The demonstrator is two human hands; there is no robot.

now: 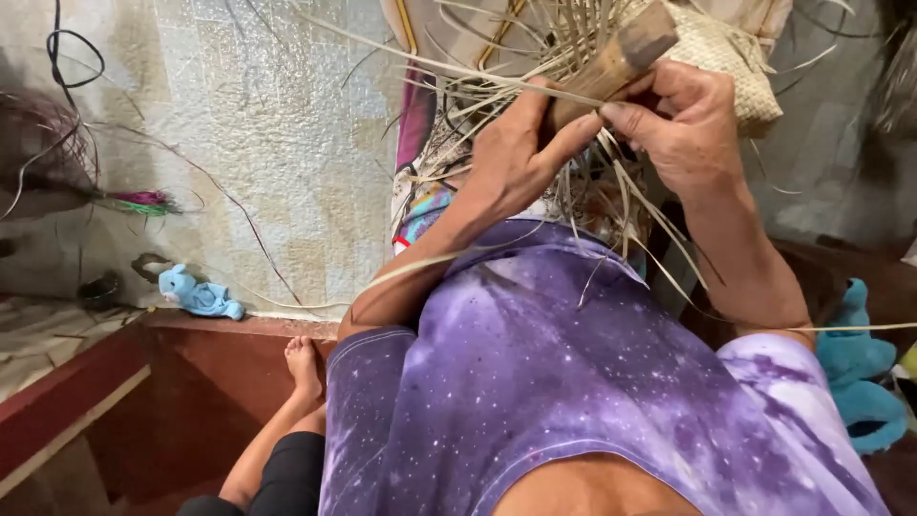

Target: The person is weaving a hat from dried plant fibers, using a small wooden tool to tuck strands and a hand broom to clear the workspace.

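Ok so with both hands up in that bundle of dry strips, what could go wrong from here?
1. The left hand and right hand both grip the wooden tool; loose strips trail across both, so a thin edge might nick a finger.
2. Long strips hang down onto the purple shirt and could snag or snap if tugged.
3. The woven piece sits behind the tangle, so a stray strand might be caught by mistake.

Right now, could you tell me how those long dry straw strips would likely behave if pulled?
The straw strips look thin and springy, probably bending rather than snapping. They seem very light. Loose ends splay around the left hand and right hand, so they may tangle.
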